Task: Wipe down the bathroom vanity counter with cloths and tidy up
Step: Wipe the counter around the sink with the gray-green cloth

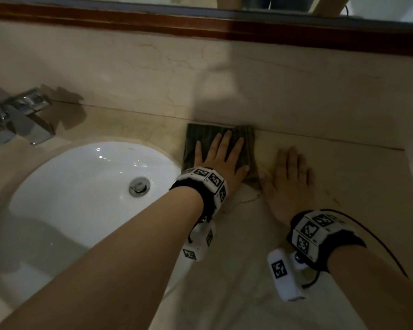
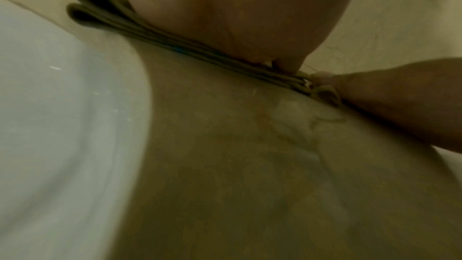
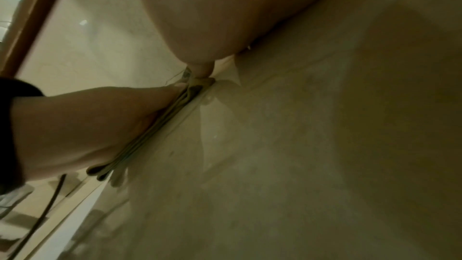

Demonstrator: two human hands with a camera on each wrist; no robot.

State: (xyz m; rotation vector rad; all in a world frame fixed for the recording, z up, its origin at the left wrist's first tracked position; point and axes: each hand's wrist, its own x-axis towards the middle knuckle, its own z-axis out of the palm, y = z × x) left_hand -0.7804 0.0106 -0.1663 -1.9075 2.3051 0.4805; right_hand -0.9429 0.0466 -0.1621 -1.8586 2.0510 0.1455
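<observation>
While the left hand (image 1: 221,158) presses flat on the cloth (image 1: 200,136), the right hand (image 1: 289,184) rests flat on the counter (image 1: 236,270).

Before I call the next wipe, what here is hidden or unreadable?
- Counter under the cloth: hidden, head view, by cloth and left hand.
- Counter under the right hand: covered by its palm.
- Faucet: cut off at left edge, blurred.
- Wrist views: blurred.

One cloth (image 1: 202,136), one sink (image 1: 69,186) — two hands.
</observation>
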